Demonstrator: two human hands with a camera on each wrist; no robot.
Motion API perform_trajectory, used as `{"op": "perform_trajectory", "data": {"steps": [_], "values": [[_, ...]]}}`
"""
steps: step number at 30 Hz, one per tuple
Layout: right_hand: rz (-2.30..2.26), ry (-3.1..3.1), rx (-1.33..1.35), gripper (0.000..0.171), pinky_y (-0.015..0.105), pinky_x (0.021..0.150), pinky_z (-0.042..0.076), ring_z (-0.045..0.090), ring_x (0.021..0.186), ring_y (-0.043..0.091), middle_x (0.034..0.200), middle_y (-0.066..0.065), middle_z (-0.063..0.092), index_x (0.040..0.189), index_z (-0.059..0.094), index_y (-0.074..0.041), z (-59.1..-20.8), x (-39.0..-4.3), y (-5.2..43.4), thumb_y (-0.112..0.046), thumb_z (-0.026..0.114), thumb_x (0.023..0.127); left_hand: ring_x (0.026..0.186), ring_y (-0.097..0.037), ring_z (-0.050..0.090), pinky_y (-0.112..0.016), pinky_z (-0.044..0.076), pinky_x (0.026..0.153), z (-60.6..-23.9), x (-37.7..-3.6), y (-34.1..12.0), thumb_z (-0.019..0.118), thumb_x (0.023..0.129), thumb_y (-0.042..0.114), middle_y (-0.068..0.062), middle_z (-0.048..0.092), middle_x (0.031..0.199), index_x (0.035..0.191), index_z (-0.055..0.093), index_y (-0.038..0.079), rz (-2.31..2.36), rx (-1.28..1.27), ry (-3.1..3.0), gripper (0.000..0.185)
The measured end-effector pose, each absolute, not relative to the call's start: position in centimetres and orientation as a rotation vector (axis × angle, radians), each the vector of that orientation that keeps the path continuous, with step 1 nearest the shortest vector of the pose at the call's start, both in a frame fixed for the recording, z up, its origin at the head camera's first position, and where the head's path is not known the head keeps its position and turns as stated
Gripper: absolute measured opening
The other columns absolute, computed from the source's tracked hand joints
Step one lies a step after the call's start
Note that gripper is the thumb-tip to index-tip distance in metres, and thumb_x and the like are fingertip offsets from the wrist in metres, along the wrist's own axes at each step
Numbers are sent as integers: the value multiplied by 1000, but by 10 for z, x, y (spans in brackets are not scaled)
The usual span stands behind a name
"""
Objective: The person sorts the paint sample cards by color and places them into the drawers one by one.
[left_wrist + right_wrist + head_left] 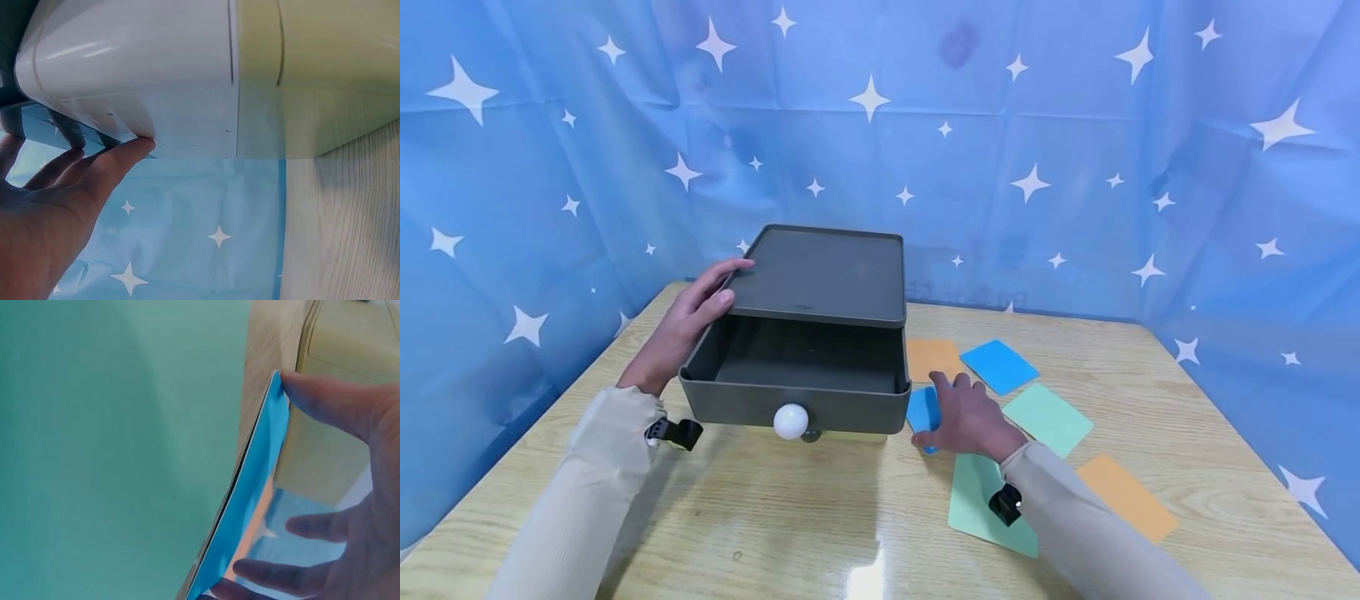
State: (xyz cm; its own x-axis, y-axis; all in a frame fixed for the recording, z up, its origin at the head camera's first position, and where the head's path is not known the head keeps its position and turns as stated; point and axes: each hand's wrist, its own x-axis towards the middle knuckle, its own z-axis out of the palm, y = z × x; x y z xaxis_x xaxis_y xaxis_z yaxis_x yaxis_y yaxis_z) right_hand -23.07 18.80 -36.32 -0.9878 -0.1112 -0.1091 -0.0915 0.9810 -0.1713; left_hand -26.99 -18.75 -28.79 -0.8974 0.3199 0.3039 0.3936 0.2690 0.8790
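Observation:
A storage unit with a dark grey tray-like top (820, 275) stands at centre-left, its dark grey drawer (730, 404) pulled out toward me. The drawer front bears a round white knob (791, 422). My left hand (677, 329) rests against the unit's upper left side, fingers on the rim; its thumb touches the pale side wall (187, 119) in the left wrist view. Right of the unit, my right hand (970, 412) spreads over a blue card (919, 408). In the right wrist view its thumb touches one corner of that card (253, 487), and other fingertips meet the far end.
Around my right hand lie an orange card (932, 358), another blue card (1000, 367), a green card (1049, 418), a second green card (977, 504) under the wrist, and another orange card (1127, 497). A starred blue curtain (955, 150) surrounds the wooden table (760, 525).

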Motion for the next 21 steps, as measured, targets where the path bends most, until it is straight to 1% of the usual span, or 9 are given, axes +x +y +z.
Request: {"op": "perform_trajectory", "data": {"steps": [4,9,12,17,21], "values": [[-275,3009,-152,100,50,75,56,51,110,42,131,25,50,151,36,-15,-364,-233,189,-54,84,73,151,-25,21,-66,19,118,-289,-270,-187,40,106,41,6,22,166,152,36,36,-1727,-692,-2442,46],[-301,3028,-192,97,53,77,55,51,112,43,133,26,51,151,37,-14,-362,-232,190,-49,84,74,150,-25,23,-64,21,116,-289,-270,-187,39,107,40,5,22,165,153,36,34,-1747,-715,-2413,46],[-313,3053,-231,93,53,77,55,51,114,43,134,25,50,150,39,-13,-358,-231,192,-44,85,75,151,-25,22,-62,20,117,-289,-271,-187,39,107,39,5,22,166,153,36,32,-1749,-730,-2401,46],[-356,3084,-304,86,53,77,56,50,116,43,137,24,49,148,43,-11,-339,-229,195,-38,84,77,151,-24,22,-62,19,117,-289,-271,-187,39,107,39,5,22,165,153,37,32,-1749,-728,-2402,46],[-425,3108,-371,83,53,77,57,50,115,44,137,24,50,145,47,-10,-319,-225,200,-37,84,77,151,-23,21,-62,19,118,-289,-270,-186,40,107,40,6,23,165,153,37,33,-1755,-719,-2408,46]]}}
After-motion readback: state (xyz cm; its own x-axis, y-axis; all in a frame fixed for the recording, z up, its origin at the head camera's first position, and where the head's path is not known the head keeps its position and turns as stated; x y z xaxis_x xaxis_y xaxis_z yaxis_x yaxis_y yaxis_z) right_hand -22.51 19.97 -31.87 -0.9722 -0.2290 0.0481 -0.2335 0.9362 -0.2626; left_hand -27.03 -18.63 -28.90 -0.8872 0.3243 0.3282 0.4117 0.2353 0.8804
